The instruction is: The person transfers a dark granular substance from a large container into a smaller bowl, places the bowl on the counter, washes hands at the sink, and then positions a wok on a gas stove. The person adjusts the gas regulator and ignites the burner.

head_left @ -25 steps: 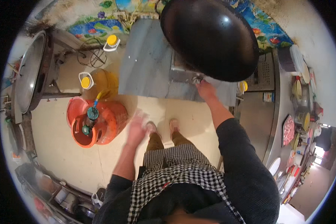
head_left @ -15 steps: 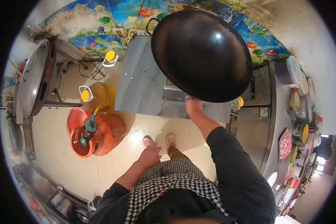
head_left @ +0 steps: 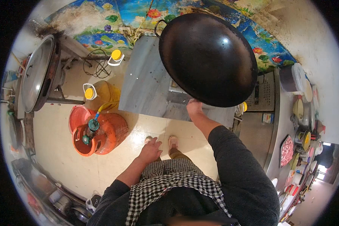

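My right hand (head_left: 195, 108) grips the near rim of a large black round-bottomed wok (head_left: 209, 58) and holds it up, tilted, over a grey stone counter (head_left: 147, 81). The wok's far loop handle points toward the painted wall. My left hand (head_left: 150, 150) hangs free by my checked apron, fingers loosely apart, holding nothing. It is above the cream tiled floor, near my two feet.
An orange gas cylinder (head_left: 101, 132) with a green regulator lies on the floor at my left, beside a red bucket (head_left: 78, 116) and a yellow oil jug (head_left: 101, 92). A big steel lid (head_left: 35, 77) rests on a stove at far left. A steel counter (head_left: 269, 113) with bowls runs along the right.
The wok has risen and swung right and toward the wall. My left hand dropped back from the floor area to my apron.
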A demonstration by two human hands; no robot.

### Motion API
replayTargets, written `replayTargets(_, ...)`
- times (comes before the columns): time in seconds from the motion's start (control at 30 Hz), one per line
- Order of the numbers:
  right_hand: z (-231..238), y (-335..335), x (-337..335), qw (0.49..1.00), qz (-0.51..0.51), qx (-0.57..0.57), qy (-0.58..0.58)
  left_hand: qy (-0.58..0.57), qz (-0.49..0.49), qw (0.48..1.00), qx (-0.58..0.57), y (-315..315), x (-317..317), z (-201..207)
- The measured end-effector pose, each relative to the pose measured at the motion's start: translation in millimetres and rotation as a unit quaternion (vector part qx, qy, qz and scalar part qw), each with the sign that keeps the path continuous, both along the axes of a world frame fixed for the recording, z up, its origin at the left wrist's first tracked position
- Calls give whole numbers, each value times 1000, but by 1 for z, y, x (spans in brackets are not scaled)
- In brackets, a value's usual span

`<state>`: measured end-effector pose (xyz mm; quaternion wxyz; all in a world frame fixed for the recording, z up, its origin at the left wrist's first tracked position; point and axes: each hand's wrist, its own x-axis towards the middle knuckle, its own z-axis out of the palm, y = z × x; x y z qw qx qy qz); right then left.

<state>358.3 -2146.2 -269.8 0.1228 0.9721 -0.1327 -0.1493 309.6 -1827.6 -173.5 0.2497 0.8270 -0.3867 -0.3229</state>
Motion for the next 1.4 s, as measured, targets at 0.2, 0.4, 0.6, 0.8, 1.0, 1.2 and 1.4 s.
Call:
replayTargets(0.2,2,0,-2,998,14,-34,-41,-27,-1,1000,-2,5,-9,2)
replayTargets(0.4,7,-6,-1,993,35,-69,-85,-43,13,999,-14,10,-15,2)
replayTargets(0.6,22,-14,-20,904,-282,278,-159,-13,10,1000,24,20,-25,-1)
replayTargets(0.8,39,-10,-16,987,-59,110,-104,-10,24,999,26,27,-25,5)
replayTargets(1.0,41,-4,8,999,-22,6,40,-4,24,1000,-16,14,-18,16)
replayTargets(1.2,26,0,8,998,-28,-40,47,17,4,1000,6,0,-16,24)
replayTargets(1.4,13,-2,5,999,-12,-35,4,8,-20,1000,15,-1,-22,24)
